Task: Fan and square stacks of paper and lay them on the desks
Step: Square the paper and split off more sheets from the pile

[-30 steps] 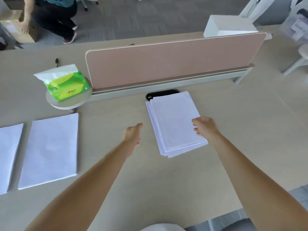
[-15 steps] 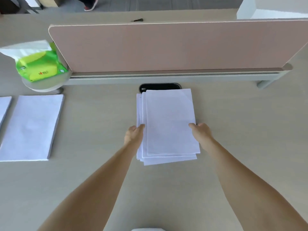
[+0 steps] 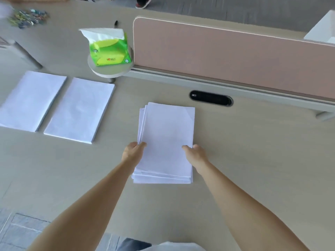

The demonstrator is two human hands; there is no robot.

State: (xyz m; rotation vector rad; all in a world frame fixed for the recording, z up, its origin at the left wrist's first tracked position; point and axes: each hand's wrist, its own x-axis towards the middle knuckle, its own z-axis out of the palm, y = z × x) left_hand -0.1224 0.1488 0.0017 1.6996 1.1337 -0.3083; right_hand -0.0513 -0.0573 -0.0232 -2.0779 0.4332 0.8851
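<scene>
Two bare forearms reach in from 6 o'clock over the pale bench (image 3: 253,160). The left grip (image 3: 134,153) holds the loose paper stack (image 3: 166,131) at its left long edge, thumb on the top sheet and the fingers hidden under the edge. The right grip (image 3: 196,154) holds the opposite long edge the same way, thumb lying on top. The stack sits at the centre of the bench with its short end toward the person. It is not squared: sheet edges show stepped along the left side and at the near end.

Out at 10 o'clock, two neat stacks lie flat side by side, the nearer squared stack (image 3: 79,109) just beside the farther squared stack (image 3: 30,100), both well apart from the held one. At 1 o'clock, beyond the held stack, a black oval cable port (image 3: 211,98) is set in the bench. Behind it runs a pink divider panel (image 3: 226,57). At 11 o'clock a green tissue pack (image 3: 109,49) stands on a round stand (image 3: 110,70). Farther off lie a black pen (image 3: 116,22) and a blurred heap of coloured clips (image 3: 27,17).
</scene>
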